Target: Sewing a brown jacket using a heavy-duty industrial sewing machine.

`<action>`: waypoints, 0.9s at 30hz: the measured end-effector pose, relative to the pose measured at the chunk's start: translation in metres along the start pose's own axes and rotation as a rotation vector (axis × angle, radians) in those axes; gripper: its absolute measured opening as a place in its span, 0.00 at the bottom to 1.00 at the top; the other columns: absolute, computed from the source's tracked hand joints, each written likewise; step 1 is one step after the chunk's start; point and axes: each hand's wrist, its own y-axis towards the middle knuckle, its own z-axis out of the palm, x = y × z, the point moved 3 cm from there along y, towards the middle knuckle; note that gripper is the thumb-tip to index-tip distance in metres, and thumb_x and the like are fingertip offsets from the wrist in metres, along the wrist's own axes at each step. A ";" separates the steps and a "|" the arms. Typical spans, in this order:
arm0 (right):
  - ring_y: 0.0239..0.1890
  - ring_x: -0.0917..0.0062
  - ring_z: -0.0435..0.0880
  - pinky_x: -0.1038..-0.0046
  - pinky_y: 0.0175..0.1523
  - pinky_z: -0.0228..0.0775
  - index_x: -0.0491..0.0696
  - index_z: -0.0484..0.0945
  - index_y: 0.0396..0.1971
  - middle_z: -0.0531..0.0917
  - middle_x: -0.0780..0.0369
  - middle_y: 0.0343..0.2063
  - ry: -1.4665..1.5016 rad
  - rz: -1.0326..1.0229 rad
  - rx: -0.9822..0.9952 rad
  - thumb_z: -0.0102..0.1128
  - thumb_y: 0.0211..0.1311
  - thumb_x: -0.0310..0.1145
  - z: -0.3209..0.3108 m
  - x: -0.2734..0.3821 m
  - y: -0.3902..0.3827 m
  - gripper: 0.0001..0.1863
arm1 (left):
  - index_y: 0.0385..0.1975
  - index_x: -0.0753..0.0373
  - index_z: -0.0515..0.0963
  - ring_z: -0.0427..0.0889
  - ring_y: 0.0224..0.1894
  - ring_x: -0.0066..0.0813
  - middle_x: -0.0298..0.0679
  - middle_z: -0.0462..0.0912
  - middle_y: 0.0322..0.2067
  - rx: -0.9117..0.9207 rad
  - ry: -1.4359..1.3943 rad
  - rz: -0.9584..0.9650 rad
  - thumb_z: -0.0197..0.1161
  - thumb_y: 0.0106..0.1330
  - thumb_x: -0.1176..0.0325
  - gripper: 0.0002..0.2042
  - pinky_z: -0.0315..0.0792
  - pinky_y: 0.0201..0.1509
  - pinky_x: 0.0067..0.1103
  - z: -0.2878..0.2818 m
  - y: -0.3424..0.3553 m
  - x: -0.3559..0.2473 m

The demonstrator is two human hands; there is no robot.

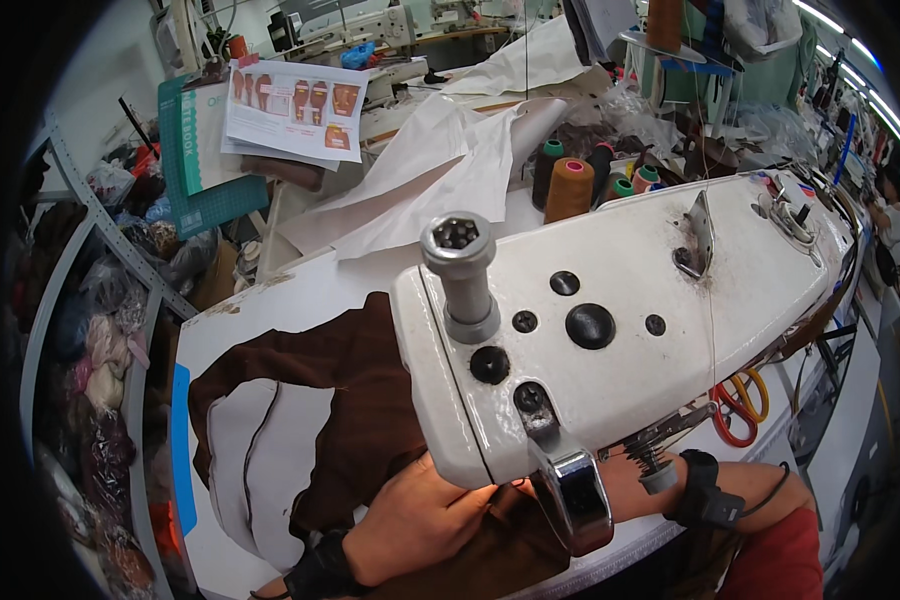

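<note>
A white sewing machine head [610, 330] stands over a piece of dark brown fabric [370, 360] that lies curved across the white table. My left hand [415, 525] is closed on this fabric at the near side of the machine, its thumb bent inward and its fingertips partly hidden under the head. From the right, my right hand [620, 490] reaches in behind the metal lever [580, 500]; its fingers are covered by the machine, so their hold does not show. A white opening with a dark curved line [260, 430] shows inside the fabric's loop.
Thread cones, among them a brown cone [568, 190], stand behind the machine. Red-and-yellow-handled scissors [740, 408] lie at its right. A metal shelf frame [105, 235] with bagged materials is on the left. Pale sheets [420, 190] and a printed paper [295, 110] are beyond.
</note>
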 end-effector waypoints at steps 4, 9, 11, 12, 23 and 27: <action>0.28 0.66 0.88 0.65 0.24 0.78 0.47 0.85 0.33 0.83 0.58 0.33 -0.059 -0.016 0.120 0.64 0.58 0.31 -0.004 -0.001 -0.011 0.06 | 0.43 0.62 0.86 0.84 0.48 0.46 0.41 0.84 0.42 -0.054 0.022 0.011 0.71 0.59 0.71 0.12 0.80 0.55 0.35 0.005 0.000 -0.001; 0.27 0.69 0.89 0.65 0.21 0.75 0.48 0.83 0.36 0.84 0.58 0.34 -0.074 0.091 0.067 0.62 0.63 0.34 0.041 -0.027 -0.027 0.07 | 0.39 0.61 0.86 0.84 0.47 0.45 0.40 0.84 0.41 -0.049 0.085 -0.046 0.71 0.57 0.72 0.10 0.79 0.55 0.35 0.011 -0.001 0.002; 0.29 0.70 0.89 0.64 0.24 0.77 0.49 0.83 0.39 0.83 0.60 0.32 -0.133 0.127 0.218 0.61 0.64 0.34 0.027 -0.020 -0.018 0.08 | 0.37 0.60 0.86 0.84 0.45 0.44 0.39 0.85 0.41 -0.133 0.005 -0.007 0.70 0.57 0.73 0.09 0.79 0.55 0.36 0.022 -0.001 0.013; 0.31 0.70 0.89 0.64 0.27 0.78 0.50 0.83 0.41 0.83 0.62 0.30 -0.190 0.163 0.369 0.60 0.64 0.34 0.021 -0.020 -0.012 0.09 | 0.37 0.60 0.86 0.84 0.45 0.44 0.39 0.85 0.41 -0.132 0.006 -0.010 0.70 0.57 0.73 0.09 0.79 0.55 0.36 0.020 0.000 0.012; 0.56 0.64 0.85 0.68 0.63 0.74 0.51 0.83 0.56 0.88 0.57 0.53 0.600 0.756 0.202 0.63 0.67 0.43 0.006 -0.030 -0.011 0.21 | 0.38 0.59 0.86 0.86 0.45 0.41 0.38 0.87 0.39 -0.062 0.138 -0.015 0.71 0.56 0.70 0.10 0.77 0.57 0.37 0.006 0.009 0.003; 0.56 0.65 0.85 0.68 0.63 0.74 0.49 0.84 0.56 0.88 0.55 0.53 0.576 0.791 0.248 0.69 0.61 0.46 0.012 -0.037 -0.014 0.26 | 0.39 0.59 0.86 0.86 0.46 0.41 0.38 0.87 0.39 -0.020 0.156 -0.042 0.71 0.56 0.70 0.11 0.77 0.58 0.37 0.005 0.004 0.003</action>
